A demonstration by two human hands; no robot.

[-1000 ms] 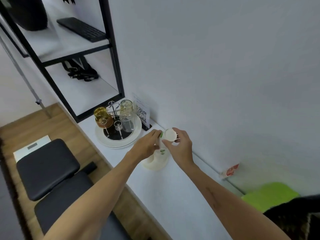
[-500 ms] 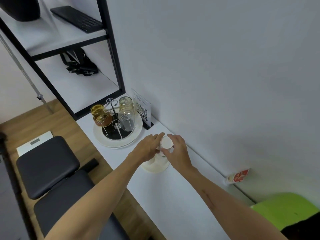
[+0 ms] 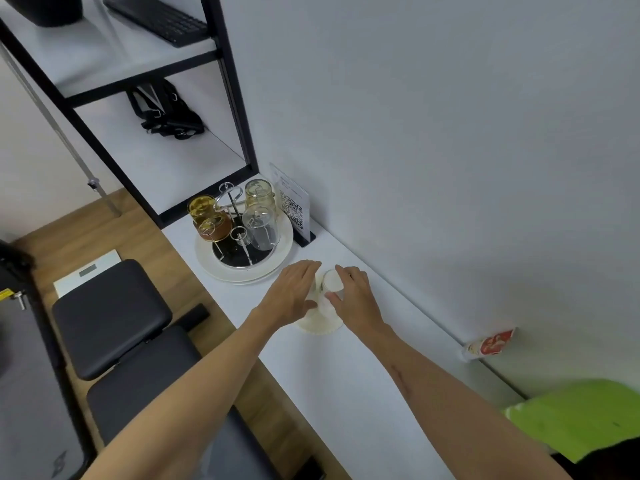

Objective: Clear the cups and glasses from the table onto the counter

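Observation:
A small white cup point(image 3: 331, 281) sits upside down on top of a wider white cup stack point(image 3: 320, 327) on the white counter point(image 3: 346, 393). My right hand point(image 3: 356, 299) grips the top cup from the right. The fingers of my left hand point(image 3: 294, 294) press against the stack's left side. Behind them, amber glasses point(image 3: 207, 220) and clear glasses point(image 3: 261, 223) hang upside down on a wire rack standing on a white plate point(image 3: 242, 277).
A QR-code sign point(image 3: 294, 206) stands against the wall by the rack. A red-and-white packet point(image 3: 491, 344) lies at the wall, with a green object point(image 3: 571, 417) further right. A black shelf frame point(image 3: 239, 109) rises at the counter's far end. A black padded bench point(image 3: 110, 313) sits below on the left.
Both hands have come down with the small cup, which now sits lower on the stack. My view has shifted slightly.

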